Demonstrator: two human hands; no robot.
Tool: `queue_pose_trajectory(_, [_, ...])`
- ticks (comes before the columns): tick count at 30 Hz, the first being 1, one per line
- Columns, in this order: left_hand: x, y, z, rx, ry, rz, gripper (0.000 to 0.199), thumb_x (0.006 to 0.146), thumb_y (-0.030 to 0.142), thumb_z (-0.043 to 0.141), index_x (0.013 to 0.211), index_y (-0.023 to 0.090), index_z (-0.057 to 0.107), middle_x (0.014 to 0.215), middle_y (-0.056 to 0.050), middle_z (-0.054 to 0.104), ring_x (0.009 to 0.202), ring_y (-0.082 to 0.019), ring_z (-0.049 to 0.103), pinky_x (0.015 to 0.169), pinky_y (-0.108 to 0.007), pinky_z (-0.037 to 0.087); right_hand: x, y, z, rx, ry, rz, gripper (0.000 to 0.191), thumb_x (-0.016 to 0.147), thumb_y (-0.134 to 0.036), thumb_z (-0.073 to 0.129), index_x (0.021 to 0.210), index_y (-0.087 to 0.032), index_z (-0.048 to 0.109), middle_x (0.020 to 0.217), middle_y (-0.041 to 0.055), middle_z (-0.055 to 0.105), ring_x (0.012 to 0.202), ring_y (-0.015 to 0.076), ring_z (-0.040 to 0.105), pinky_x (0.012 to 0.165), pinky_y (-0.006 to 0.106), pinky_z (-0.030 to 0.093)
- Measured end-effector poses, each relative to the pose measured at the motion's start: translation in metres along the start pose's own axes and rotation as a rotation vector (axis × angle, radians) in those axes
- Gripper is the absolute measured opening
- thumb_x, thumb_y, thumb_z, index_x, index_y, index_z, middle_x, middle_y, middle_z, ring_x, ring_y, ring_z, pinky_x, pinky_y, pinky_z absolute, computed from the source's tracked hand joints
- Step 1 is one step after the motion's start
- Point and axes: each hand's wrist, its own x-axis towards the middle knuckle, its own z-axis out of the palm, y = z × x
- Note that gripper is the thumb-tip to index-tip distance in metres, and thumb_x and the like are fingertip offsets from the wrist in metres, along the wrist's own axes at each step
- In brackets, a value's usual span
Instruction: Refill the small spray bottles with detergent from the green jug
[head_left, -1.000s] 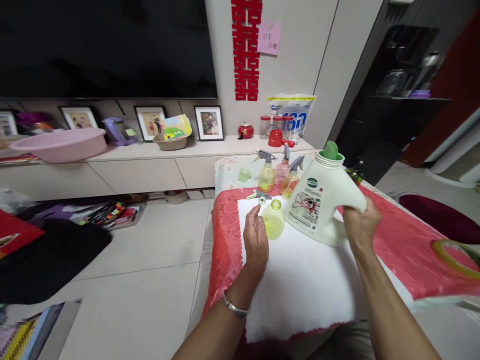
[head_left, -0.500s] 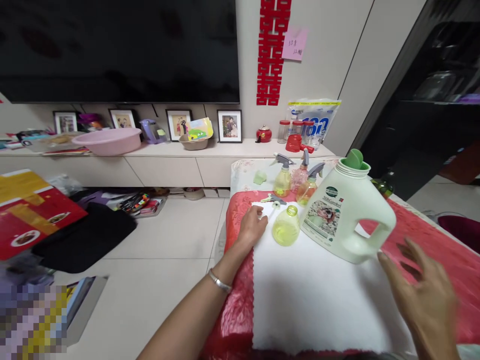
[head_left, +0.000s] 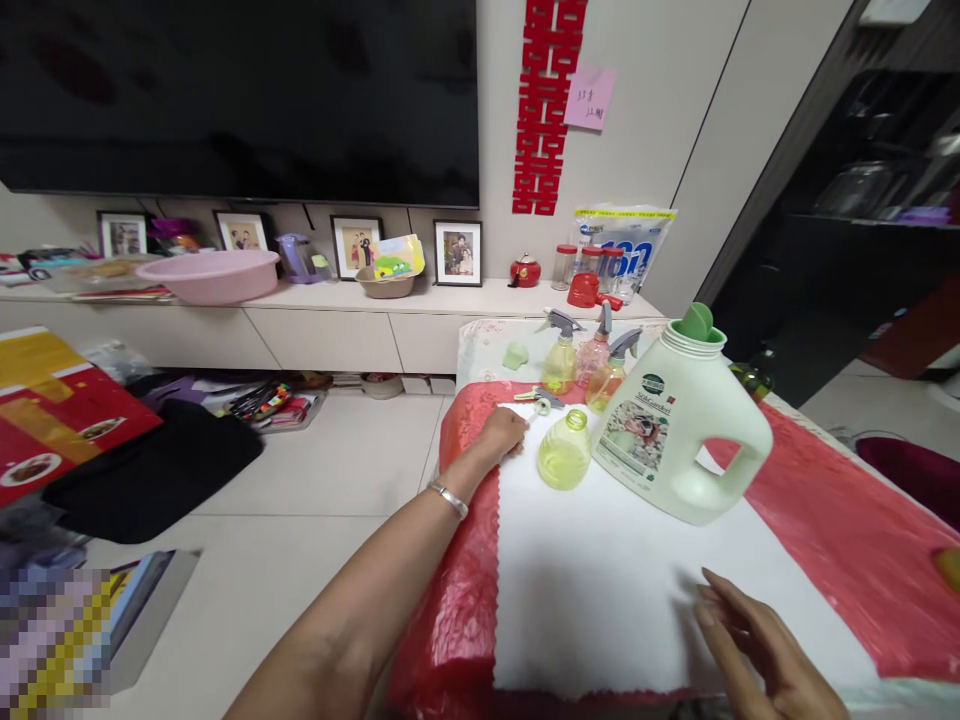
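Observation:
My left hand [head_left: 504, 432] rests at the left edge of the white cloth. Its fingers are closed at the thin tube of a grey trigger spray head [head_left: 543, 401] lying on its side. Just right of it stands an open yellow-tinted bottle [head_left: 566, 452] with some liquid in it. A large pale green jug [head_left: 675, 430] stands beside that bottle, a darker green cap piece sitting in its mouth. My right hand [head_left: 761, 650] hovers at the lower right over the cloth, holding nothing, fingers apart.
Behind the bottle stand several spray bottles [head_left: 592, 360] and a small pale green lump [head_left: 515, 355]. The white cloth [head_left: 600, 600] lies on a red table cover [head_left: 840, 540]. A low cabinet [head_left: 322, 335] runs along the wall, with a pink basin [head_left: 214, 275] on it.
My right hand has moved from beside the jug's handle down and left toward the near edge. My left fingers have closed at the spray head's tube. The bottle and jug stay in place.

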Motion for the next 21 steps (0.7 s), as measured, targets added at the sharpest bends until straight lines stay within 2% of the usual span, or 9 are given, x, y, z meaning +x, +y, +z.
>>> queue_pose_trajectory(2, [-0.006,-0.002,-0.009,-0.097,0.048,0.036,0.028,0.097,0.036,0.063,0.114,0.013,0.065,0.1,-0.006,0.069,0.079,-0.016,0.067,0.07,-0.032,0.058,-0.001,-0.009,0.01,0.051,-0.015,-0.074,0.044,0.095,-0.055,0.063,0.118,-0.018,0.071,0.115,0.0028,0.067,0.087,0.0138,0.071,0.079,0.016,0.06])
queue_pose_trajectory(5, [-0.029,-0.002,-0.025,-0.249,0.121,0.142,0.023,0.095,0.028,0.06,0.107,0.01,0.067,0.072,0.001,0.059,0.052,-0.007,0.05,0.051,-0.021,0.043,-0.002,-0.029,0.024,0.185,-0.073,-0.099,0.038,0.095,-0.049,0.066,0.116,-0.018,0.072,0.113,0.0037,0.068,0.091,0.0138,0.07,0.081,0.013,0.059])
queue_pose_trajectory(9, [-0.085,-0.006,-0.04,-0.379,0.083,0.266,0.031,0.089,0.035,0.065,0.108,0.012,0.069,0.065,0.005,0.055,0.047,-0.005,0.045,0.05,-0.021,0.04,-0.004,-0.068,0.038,0.473,-0.141,0.062,0.038,0.094,-0.05,0.069,0.113,-0.018,0.072,0.114,0.0056,0.066,0.096,0.0141,0.068,0.084,0.014,0.058])
queue_pose_trajectory(10, [-0.101,-0.009,-0.04,-0.405,0.032,0.281,0.034,0.085,0.041,0.07,0.103,0.011,0.071,0.063,0.004,0.056,0.046,-0.005,0.046,0.049,-0.021,0.039,-0.002,-0.079,0.04,0.542,-0.149,0.102,0.037,0.094,-0.05,0.069,0.115,-0.019,0.072,0.117,0.006,0.064,0.099,0.0144,0.067,0.085,0.014,0.057])
queue_pose_trajectory(12, [-0.131,-0.019,-0.035,-0.502,-0.191,0.291,0.04,0.079,0.047,0.076,0.098,0.012,0.074,0.061,0.005,0.056,0.044,-0.005,0.047,0.05,-0.021,0.039,0.003,-0.098,0.039,0.649,-0.137,0.146,0.041,0.095,-0.048,0.069,0.126,-0.021,0.067,0.129,0.0076,0.059,0.109,0.0166,0.064,0.089,0.018,0.058])
queue_pose_trajectory(15, [-0.166,-0.034,-0.018,-0.534,-0.449,0.183,0.036,0.079,0.047,0.077,0.088,0.013,0.077,0.06,0.002,0.059,0.047,-0.006,0.05,0.046,-0.019,0.037,0.013,-0.113,0.028,0.763,-0.083,0.138,0.059,0.094,-0.047,0.07,0.146,-0.027,0.052,0.149,0.0075,0.044,0.133,0.0227,0.052,0.1,0.026,0.056])
queue_pose_trajectory(17, [-0.18,-0.041,-0.004,-0.544,-0.567,0.102,0.029,0.076,0.041,0.079,0.083,0.013,0.076,0.07,-0.002,0.068,0.051,-0.008,0.053,0.046,-0.02,0.038,0.013,-0.11,0.016,0.819,-0.106,0.139,0.067,0.092,-0.05,0.073,0.151,-0.028,0.049,0.153,0.0071,0.039,0.14,0.0268,0.045,0.105,0.031,0.055])
queue_pose_trajectory(19, [-0.188,-0.042,0.008,-0.562,-0.659,0.048,0.024,0.073,0.036,0.08,0.079,0.013,0.075,0.076,-0.004,0.071,0.053,-0.007,0.054,0.048,-0.02,0.04,0.007,-0.099,0.003,0.861,-0.154,0.193,0.068,0.088,-0.052,0.075,0.147,-0.025,0.054,0.149,0.0096,0.045,0.135,0.0304,0.05,0.102,0.034,0.057])
queue_pose_trajectory(21, [-0.193,-0.039,0.018,-0.565,-0.735,0.006,0.022,0.072,0.034,0.08,0.079,0.013,0.076,0.073,-0.002,0.069,0.054,-0.007,0.053,0.05,-0.02,0.04,-0.001,-0.083,-0.008,0.907,-0.195,0.28,0.061,0.086,-0.049,0.078,0.139,-0.023,0.063,0.14,0.012,0.053,0.123,0.0316,0.06,0.091,0.033,0.061])
